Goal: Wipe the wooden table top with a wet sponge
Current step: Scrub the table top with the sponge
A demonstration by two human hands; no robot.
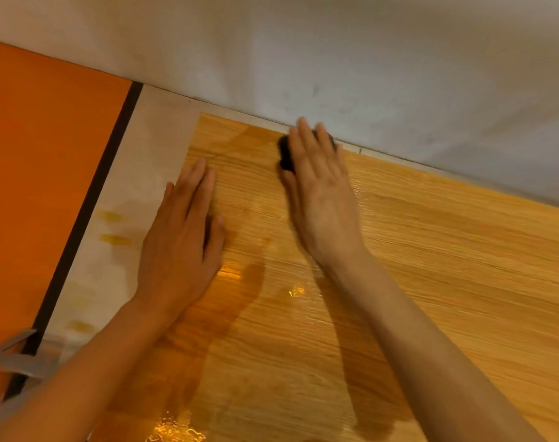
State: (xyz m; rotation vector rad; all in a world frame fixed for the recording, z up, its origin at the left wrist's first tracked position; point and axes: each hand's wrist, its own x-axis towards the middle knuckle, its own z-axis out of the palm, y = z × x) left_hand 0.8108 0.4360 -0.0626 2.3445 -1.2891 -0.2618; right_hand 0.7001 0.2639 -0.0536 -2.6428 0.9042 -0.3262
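The wooden table top (431,266) fills the lower right of the head view, its grain glistening wet in patches. A dark sponge (284,154) lies near the table's far edge by the wall, mostly hidden under my right hand (319,193). That hand presses flat on it with straight fingers. My left hand (182,237) rests flat on the wood near the table's left edge, fingers straight, holding nothing.
A pale wall (335,59) runs along the table's far edge. Left of the table lies a pale floor strip (134,186), then a dark line and an orange surface (42,154). A grey strap (13,358) shows at the lower left.
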